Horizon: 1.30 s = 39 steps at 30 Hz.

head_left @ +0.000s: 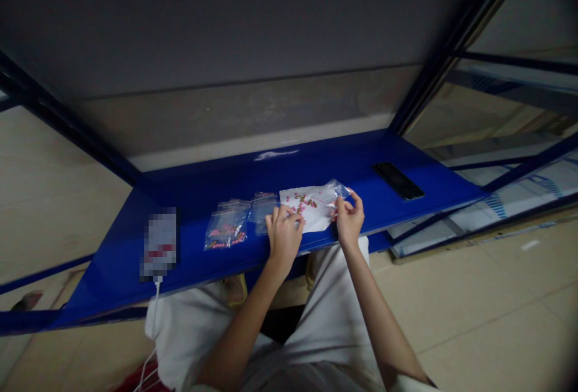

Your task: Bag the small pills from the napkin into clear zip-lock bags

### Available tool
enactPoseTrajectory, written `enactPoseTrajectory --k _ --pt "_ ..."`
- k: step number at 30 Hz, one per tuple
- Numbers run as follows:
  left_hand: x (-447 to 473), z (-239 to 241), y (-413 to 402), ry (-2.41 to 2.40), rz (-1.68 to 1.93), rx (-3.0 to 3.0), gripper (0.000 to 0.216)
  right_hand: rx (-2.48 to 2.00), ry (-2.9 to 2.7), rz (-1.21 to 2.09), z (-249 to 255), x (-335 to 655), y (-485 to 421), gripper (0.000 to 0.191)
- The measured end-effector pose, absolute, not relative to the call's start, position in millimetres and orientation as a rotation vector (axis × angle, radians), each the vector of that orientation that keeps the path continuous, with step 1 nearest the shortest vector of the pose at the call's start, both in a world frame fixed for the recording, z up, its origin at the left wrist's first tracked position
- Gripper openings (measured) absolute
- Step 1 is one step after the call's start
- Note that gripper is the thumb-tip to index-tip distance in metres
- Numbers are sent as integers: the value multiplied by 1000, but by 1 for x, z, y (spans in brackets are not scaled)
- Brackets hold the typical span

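A white sheet of paper lies near the shelf's front edge, with pink pills and brown-green capsules scattered over it. My left hand rests at the paper's left side, fingers curled and drawn together by the pills; whatever is between the fingertips is too small to make out. At the right side, my right hand pinches a clear plastic bag that lies partly over the paper. Left of my left hand are clear zip bags and a stack of zip bags with pills inside.
The blue shelf carries a black phone at the right. A blurred-out device with a white cable lies at the left. Blue metal posts frame the shelf, and my knees are under its front edge.
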State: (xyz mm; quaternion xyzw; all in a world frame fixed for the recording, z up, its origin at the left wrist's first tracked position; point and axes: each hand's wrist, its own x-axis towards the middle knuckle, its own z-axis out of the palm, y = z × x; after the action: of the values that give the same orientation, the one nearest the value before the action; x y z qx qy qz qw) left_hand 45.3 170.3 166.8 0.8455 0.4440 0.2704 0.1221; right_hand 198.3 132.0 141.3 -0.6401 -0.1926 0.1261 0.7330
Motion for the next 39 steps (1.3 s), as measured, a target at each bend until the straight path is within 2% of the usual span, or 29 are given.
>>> enactPoseTrajectory --k 8,18,25,32,39 --pt "39 159 168 1322 745 2443 14 -1363 -419 304 140 200 132 62" --pt "48 162 174 1277 826 2492 7 -1348 -395 298 140 200 131 60" --pt "57 157 178 1205 873 2555 22 -1335 -408 306 141 199 130 57" --pt "53 148 163 1217 802 2557 7 -1344 -433 315 141 199 128 55" --pt "51 149 167 1170 795 2537 7 -1342 -435 313 140 200 129 54"
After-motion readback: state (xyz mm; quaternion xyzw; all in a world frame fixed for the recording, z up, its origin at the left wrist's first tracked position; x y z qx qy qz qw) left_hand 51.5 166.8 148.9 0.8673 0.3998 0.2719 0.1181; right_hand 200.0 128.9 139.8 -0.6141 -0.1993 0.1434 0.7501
